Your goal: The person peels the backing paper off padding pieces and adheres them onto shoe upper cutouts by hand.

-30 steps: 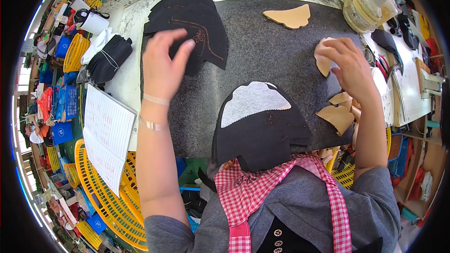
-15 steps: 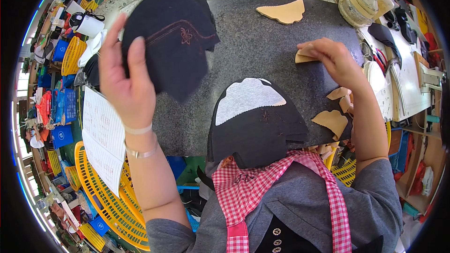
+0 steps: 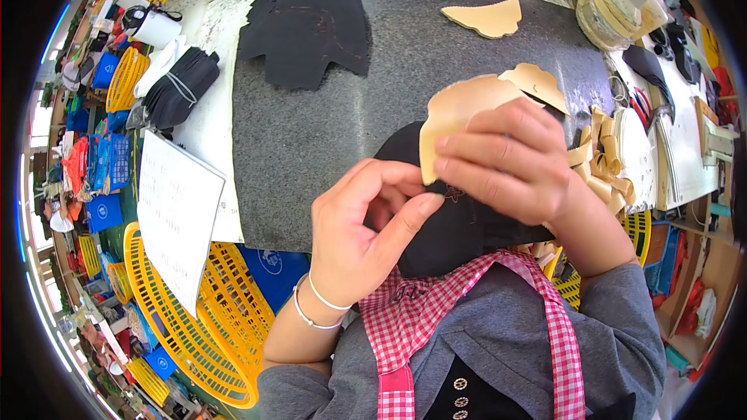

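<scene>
In front of my chest my right hand (image 3: 517,159) grips a tan, curved leather-like piece (image 3: 459,105), its fingers folded over the near side. The thumb and forefinger of my left hand (image 3: 362,225) pinch at the lower tip of the same piece. Beneath both hands lies a black cut piece (image 3: 432,241) with a small stitched motif, largely covered by them. Another stack of black cut pieces (image 3: 303,31) with reddish stitching rests at the mat's far left. A second tan piece (image 3: 537,82) shows just beyond my right hand.
One tan piece (image 3: 486,17) lies on the dark mat (image 3: 292,155) at the far side. A crusted pot (image 3: 611,15) stands far right, above curled tan strips (image 3: 603,155). Left are a tied black bundle (image 3: 183,89), a notebook (image 3: 175,210) and a yellow basket (image 3: 194,327).
My left hand has left the black stack, which now lies flat at the far left, and come to the middle. My right hand has brought a tan piece in from the right.
</scene>
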Action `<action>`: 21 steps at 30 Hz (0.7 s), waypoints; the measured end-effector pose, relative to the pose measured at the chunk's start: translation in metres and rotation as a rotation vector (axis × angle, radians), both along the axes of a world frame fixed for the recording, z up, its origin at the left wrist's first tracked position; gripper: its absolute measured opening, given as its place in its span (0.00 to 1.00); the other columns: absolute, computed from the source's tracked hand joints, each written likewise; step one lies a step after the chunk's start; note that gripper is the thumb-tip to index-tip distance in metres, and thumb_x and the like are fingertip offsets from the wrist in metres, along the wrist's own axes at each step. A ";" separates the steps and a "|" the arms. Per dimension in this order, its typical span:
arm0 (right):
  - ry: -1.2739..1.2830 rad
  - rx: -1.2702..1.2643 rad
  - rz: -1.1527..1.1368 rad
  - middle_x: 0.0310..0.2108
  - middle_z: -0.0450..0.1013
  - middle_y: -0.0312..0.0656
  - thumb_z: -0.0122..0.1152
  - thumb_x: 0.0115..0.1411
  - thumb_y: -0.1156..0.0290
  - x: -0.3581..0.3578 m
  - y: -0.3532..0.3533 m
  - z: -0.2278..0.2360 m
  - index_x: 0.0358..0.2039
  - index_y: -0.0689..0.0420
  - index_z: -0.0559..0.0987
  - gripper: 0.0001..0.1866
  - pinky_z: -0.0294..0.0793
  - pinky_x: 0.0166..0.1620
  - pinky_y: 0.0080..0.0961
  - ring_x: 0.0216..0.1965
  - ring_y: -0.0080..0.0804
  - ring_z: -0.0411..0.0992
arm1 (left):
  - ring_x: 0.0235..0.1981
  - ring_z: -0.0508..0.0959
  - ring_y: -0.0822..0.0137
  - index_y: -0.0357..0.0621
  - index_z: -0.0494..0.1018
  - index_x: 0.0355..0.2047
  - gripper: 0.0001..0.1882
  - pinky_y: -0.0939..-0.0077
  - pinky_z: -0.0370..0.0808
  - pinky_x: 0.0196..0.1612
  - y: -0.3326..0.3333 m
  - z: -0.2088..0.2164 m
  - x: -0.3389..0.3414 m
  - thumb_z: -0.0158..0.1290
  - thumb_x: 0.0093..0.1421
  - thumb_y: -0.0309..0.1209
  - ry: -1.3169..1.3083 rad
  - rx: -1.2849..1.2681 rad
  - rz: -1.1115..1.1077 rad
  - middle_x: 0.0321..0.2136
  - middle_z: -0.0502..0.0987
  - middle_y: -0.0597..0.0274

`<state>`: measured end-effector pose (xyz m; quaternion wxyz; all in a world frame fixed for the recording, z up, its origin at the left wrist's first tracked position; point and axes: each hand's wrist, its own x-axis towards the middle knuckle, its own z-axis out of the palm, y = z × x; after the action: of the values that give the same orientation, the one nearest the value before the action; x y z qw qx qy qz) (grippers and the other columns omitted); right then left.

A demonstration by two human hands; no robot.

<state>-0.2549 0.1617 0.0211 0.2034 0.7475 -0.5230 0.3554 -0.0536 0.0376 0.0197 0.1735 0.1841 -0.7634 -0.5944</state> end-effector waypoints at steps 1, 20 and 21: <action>-0.002 -0.001 0.016 0.36 0.79 0.38 0.63 0.40 0.66 0.005 -0.001 0.000 0.33 0.57 0.83 0.17 0.75 0.35 0.28 0.35 0.32 0.77 | 0.26 0.79 0.74 0.37 0.79 0.41 0.10 0.81 0.74 0.28 0.001 0.001 -0.001 0.65 0.61 0.26 0.000 -0.004 0.009 0.29 0.81 0.60; -0.461 0.196 -0.023 0.35 0.78 0.44 0.67 0.46 0.85 0.025 -0.005 0.010 0.30 0.62 0.77 0.10 0.81 0.33 0.31 0.31 0.38 0.79 | 0.30 0.82 0.72 0.36 0.79 0.38 0.05 0.79 0.79 0.33 -0.009 0.011 -0.018 0.60 0.61 0.20 0.178 -0.539 -0.023 0.33 0.81 0.56; -0.549 0.215 -0.006 0.35 0.78 0.43 0.67 0.47 0.86 0.025 -0.004 0.010 0.30 0.62 0.77 0.10 0.80 0.33 0.31 0.31 0.38 0.79 | 0.30 0.82 0.72 0.36 0.79 0.38 0.05 0.79 0.79 0.33 -0.009 0.012 -0.018 0.60 0.61 0.20 0.178 -0.538 -0.023 0.33 0.81 0.56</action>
<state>-0.2301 0.1579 0.0314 -0.0249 0.6389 -0.5954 0.4865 -0.0714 0.0284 0.0315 0.2757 0.0701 -0.8775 -0.3862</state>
